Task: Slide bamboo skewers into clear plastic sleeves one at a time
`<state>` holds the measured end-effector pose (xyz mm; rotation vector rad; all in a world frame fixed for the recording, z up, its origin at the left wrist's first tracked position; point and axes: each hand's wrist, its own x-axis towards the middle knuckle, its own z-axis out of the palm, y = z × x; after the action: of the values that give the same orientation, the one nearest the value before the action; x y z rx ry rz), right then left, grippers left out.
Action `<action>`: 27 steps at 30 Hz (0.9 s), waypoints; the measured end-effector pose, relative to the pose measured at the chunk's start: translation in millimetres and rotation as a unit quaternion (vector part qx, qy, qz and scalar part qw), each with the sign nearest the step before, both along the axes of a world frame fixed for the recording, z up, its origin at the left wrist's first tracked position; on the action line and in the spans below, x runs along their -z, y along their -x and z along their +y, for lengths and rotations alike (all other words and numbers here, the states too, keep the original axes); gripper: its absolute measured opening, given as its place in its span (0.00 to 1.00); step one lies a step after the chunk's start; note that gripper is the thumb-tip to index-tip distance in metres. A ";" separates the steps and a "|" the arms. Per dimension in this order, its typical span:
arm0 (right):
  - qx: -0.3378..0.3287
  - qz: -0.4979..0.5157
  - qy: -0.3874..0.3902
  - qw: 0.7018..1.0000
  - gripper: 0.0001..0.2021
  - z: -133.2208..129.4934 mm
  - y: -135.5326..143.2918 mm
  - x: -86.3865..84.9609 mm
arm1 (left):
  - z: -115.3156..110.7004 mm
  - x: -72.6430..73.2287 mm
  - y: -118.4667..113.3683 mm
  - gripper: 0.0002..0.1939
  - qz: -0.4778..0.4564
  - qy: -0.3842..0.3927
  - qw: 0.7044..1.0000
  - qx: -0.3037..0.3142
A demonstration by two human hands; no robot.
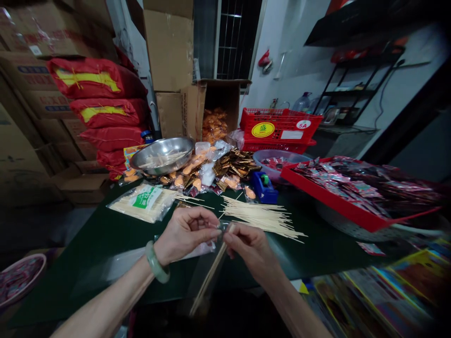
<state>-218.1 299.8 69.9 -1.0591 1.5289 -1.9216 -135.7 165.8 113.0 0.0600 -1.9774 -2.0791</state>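
Both hands meet low over the green surface (105, 234); left hand (185, 232) pinches a thin clear bag (202, 249), right hand (246, 246) pinches bamboo skewers (207, 279) at their tops; light, stiff, snappable sticks, slippery film; red crate (280, 129) reads "5A".

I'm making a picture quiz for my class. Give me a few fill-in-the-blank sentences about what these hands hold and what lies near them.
1. The left hand wears a green ____ at the wrist.
2. Both hands hold a clear bag with wooden ____ inside.
3. The loose skewers lie on a dark ____ table.
4. The metal bowl is ____ the hands.

Missing: bangle; skewers; green; beyond
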 end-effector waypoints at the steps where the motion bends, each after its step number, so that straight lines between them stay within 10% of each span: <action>1: 0.002 0.016 -0.005 1.000 0.15 -1.2 0.4 1.2 | -1.1 1.0 0.5 0.18 -0.005 -0.024 1.000 -0.011; 7: 0.059 0.026 -0.002 0.998 0.17 -11.8 1.1 6.6 | -8.5 12.7 2.6 0.14 -0.068 -0.091 0.993 -0.027; 13: -0.071 -0.038 0.020 0.997 0.14 -22.4 5.4 13.3 | -14.9 23.9 14.5 0.17 -0.094 -0.161 0.982 -0.021; 18: 0.013 0.085 -0.031 0.996 0.11 -15.3 53.0 26.1 | -63.4 -13.4 31.6 0.14 -0.067 0.085 0.990 -0.090; 20: 0.135 0.253 -0.136 0.948 0.11 -5.6 88.8 33.8 | -98.9 -46.3 43.7 0.14 -0.011 0.306 0.937 -0.169; 24: 0.141 0.522 -0.412 0.733 0.10 9.7 152.0 51.3 | -172.8 -98.6 81.2 0.22 0.052 0.655 0.713 -0.243; 27: 0.104 0.544 -0.456 0.697 0.07 8.1 173.0 63.0 | -207.3 -98.1 109.9 0.23 -0.048 0.776 0.581 -0.242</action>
<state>-391.0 308.0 6.9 -1.5623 2.8098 -0.1557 -245.6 -41.4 211.1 0.2913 -2.6197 0.4019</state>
